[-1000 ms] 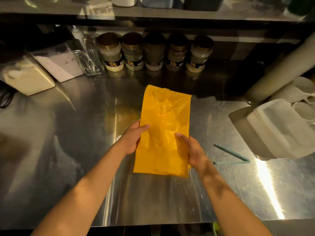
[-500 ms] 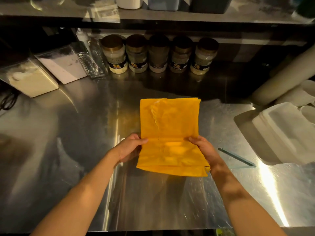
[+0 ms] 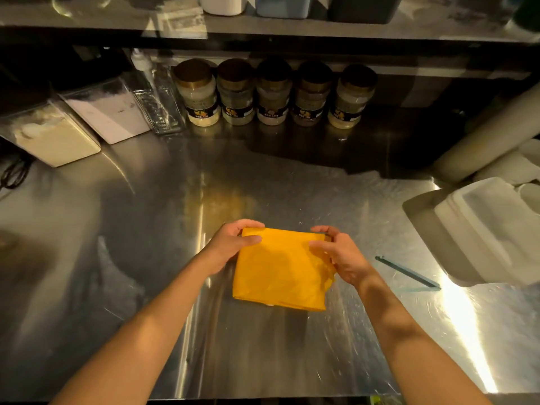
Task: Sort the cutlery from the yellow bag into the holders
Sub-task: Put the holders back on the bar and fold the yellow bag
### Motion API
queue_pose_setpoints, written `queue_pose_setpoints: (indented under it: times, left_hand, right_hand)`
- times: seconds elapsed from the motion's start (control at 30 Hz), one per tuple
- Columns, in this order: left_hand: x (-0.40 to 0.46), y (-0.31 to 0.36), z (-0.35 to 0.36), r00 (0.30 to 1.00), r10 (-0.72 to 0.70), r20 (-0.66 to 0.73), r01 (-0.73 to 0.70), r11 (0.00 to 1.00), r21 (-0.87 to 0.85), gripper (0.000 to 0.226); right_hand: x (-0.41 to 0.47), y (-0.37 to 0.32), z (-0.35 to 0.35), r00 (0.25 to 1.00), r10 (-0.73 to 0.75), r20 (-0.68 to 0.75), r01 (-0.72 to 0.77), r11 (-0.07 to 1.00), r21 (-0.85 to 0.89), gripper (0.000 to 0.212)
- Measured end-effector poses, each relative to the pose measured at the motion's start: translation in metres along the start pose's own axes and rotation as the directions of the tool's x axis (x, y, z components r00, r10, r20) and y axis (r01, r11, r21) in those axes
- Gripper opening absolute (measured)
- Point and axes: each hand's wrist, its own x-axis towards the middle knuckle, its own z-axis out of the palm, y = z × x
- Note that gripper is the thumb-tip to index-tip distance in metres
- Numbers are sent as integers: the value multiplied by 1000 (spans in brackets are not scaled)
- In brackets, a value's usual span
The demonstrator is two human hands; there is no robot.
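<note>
The yellow bag (image 3: 280, 270) lies folded into a short flat rectangle on the steel counter (image 3: 204, 346), near the front middle. My left hand (image 3: 230, 244) pinches its far left corner between thumb and fingers. My right hand (image 3: 339, 252) pinches the far right corner the same way. No cutlery and no holders show in this view.
A thin green bag clip (image 3: 409, 273) lies just right of the bag. A white plastic lidded box (image 3: 491, 232) sits on a tray at the right. Several spice jars (image 3: 271, 92) line the back, with flour containers (image 3: 55, 133) at the back left.
The bag lay long and flat a second ago. Both hands have folded it toward me twice, and now grip the far corners of the shorter folded pack.
</note>
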Motion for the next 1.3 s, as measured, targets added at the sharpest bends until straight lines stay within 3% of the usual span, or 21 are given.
queue_pose_setpoints:
  times: [0.1,0.2,0.27,0.33,0.4,0.47,0.53,0.6,0.63,0.7,0.77,1.07,1.3]
  left_hand:
    - [4,-4,6,995,77,-62,-70,992,104,56]
    - [5,-7,14,964,177,-200,-107,941,321,66]
    - [3,-14,24,891,346,-293,-105,786,609,67]
    - [1,-27,38,837,500,-223,-85,522,849,64]
    - [0,-41,53,883,460,-89,-89,352,932,65]
    - [0,-55,63,932,356,-60,-46,280,959,65]
    - [1,-63,67,940,325,-106,26,241,970,64]
    - [3,-66,71,936,321,-144,71,227,971,64]
    - [4,-68,72,931,331,-152,76,230,970,63]
    - [6,-70,74,922,353,-158,78,229,970,63]
    - [6,-71,73,919,367,-146,61,235,970,64]
    - [8,-76,71,897,419,-141,44,232,972,64]
    - [9,-70,75,924,352,-150,94,173,980,65]
  right_hand:
    - [-1,-1,3,987,-135,-85,127,988,-94,59]
    - [4,-5,7,974,-202,-99,187,972,-145,60]
    - [9,-12,11,970,-216,-108,193,963,-190,59]
    - [15,-15,18,972,-203,-119,181,968,-176,61]
    - [20,-9,25,969,-214,-128,185,961,-206,61]
    - [25,0,33,924,-304,-231,208,908,-363,57]
    - [21,9,43,804,-500,-323,240,769,-593,48]
    - [17,19,60,691,-688,-220,221,492,-842,42]
    - [16,28,69,700,-698,-154,187,387,-903,44]
    - [17,47,79,784,-614,-92,117,291,-949,52]
    - [19,63,74,831,-550,-84,84,274,-958,55]
    - [21,74,63,825,-564,-49,91,216,-972,57]
    - [23,69,65,866,-498,-45,62,197,-979,59]
